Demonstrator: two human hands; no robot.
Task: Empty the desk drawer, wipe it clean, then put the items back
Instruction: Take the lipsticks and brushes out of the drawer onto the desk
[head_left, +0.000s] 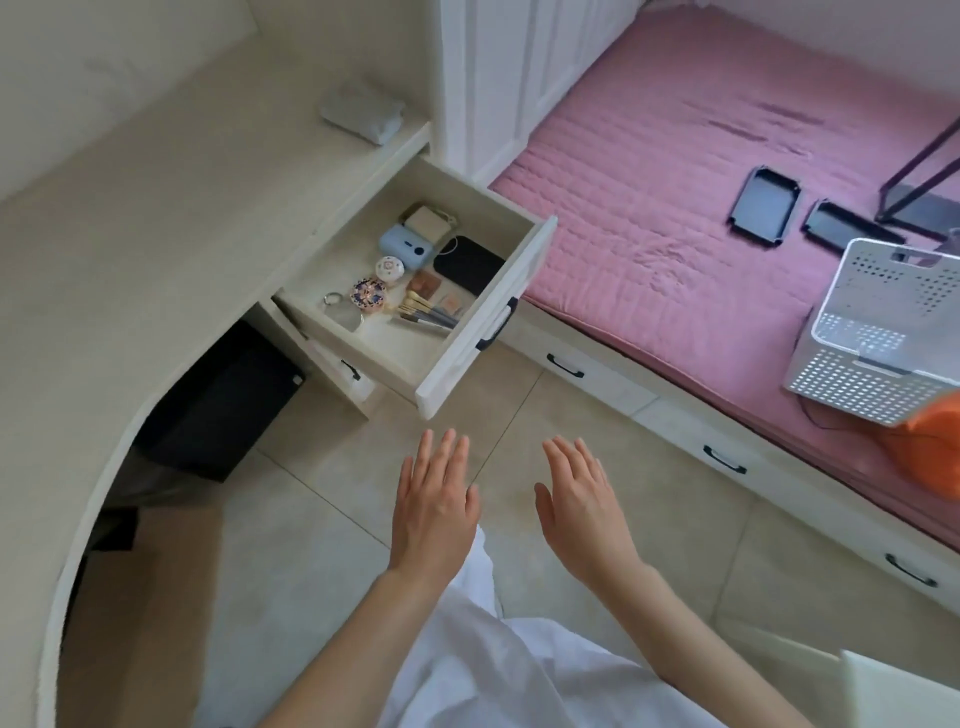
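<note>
Beige floor tiles lie under two bare hands held out below an open drawer (483, 322).
Left hand (434, 512) and right hand (582, 506) have straight, spread fingers, holding nothing; the drawer, full of small items, sits just beyond the fingertips, untouched.

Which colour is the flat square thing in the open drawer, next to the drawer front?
Black: the flat square thing shows plainly in the head view.

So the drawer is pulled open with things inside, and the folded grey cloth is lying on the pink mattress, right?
Not quite. The drawer is open with things inside, but the head view shows the folded grey cloth lying on the desk top, not on the pink mattress.
</note>
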